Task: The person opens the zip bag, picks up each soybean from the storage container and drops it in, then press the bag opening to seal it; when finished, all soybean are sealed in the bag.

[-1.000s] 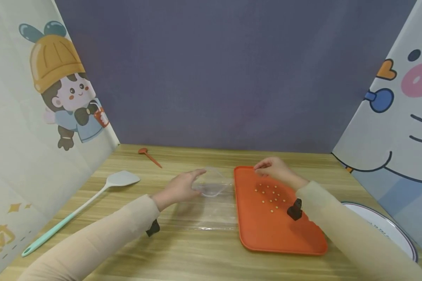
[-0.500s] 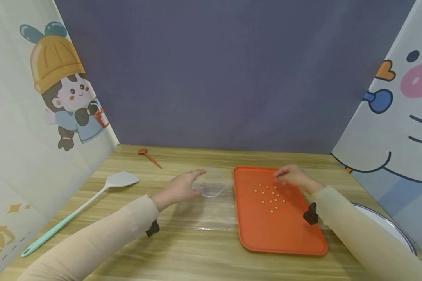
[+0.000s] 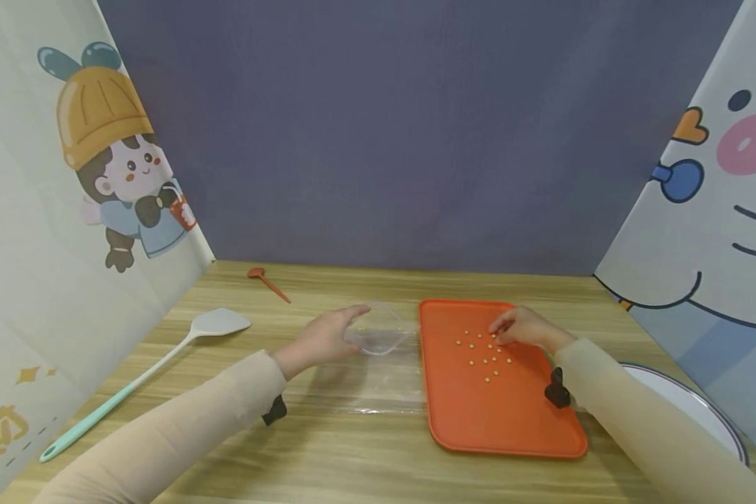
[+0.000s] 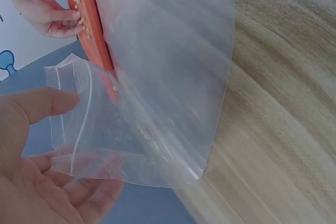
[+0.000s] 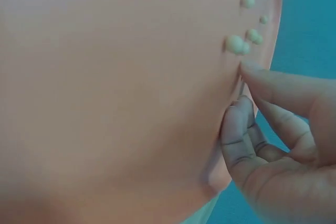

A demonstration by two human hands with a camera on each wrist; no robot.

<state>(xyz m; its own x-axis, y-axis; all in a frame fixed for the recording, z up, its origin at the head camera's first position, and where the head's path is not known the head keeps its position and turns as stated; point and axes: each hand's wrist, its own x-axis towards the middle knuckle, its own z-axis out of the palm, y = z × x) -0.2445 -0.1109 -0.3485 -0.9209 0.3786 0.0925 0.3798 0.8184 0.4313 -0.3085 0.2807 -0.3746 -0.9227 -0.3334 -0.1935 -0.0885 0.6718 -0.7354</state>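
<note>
In the head view my left hand (image 3: 321,339) holds the mouth of a clear zip bag (image 3: 372,388) lying on the table. The left wrist view shows the thumb at one side of the zip strip and the fingers at the other, spreading the mouth. A few small pale beads show through the plastic. To the right lies an orange tray (image 3: 479,423) with several round, pale-yellow soybeans (image 3: 487,380) scattered over it. My right hand (image 3: 529,329) is low over the tray's right side, thumb and fingertips apart right beside a soybean (image 5: 234,44), with nothing visible between them.
A spatula (image 3: 217,321) with a mint handle lies on the left of the wooden table (image 3: 277,455). Farther back is a small red-brown spoon (image 3: 267,282). A white, dark-rimmed plate (image 3: 674,392) sits at the right, partly behind my right sleeve. A dark curtain (image 3: 378,140) closes the back.
My right hand has moved right from the tray's far edge, then down and nearer to the soybeans. The left hand keeps its place on the zip bag.
</note>
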